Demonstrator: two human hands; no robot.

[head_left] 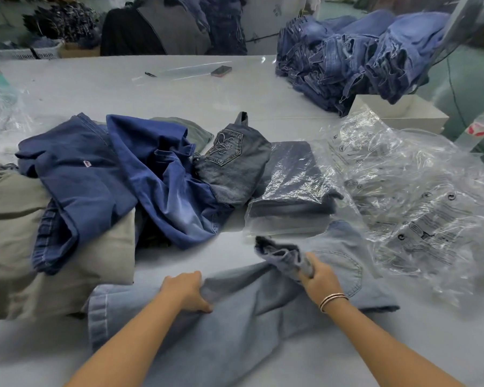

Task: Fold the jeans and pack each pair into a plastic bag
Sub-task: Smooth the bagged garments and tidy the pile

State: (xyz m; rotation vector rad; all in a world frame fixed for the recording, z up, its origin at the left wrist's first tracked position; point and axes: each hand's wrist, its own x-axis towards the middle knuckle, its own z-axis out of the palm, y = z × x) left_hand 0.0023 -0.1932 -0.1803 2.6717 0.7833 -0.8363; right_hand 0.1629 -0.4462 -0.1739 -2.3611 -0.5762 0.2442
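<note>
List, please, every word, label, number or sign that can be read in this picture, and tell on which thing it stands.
No text can be read as words.
Empty plastic bags: black printed lines and round symbols, too small and blurred to read.
Dark blue jeans: small white tag with a red mark, unreadable.
Grey jeans: stitched ornament on the pocket, no letters.
Bottle at the right edge: red label, blurred.

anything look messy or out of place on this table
Mostly the heap of dark blue jeans at left, crumpled and unfolded beside one neatly bagged pair. The loose plastic bags at right lie rumpled rather than stacked. Nothing looks torn or spilled.
</note>
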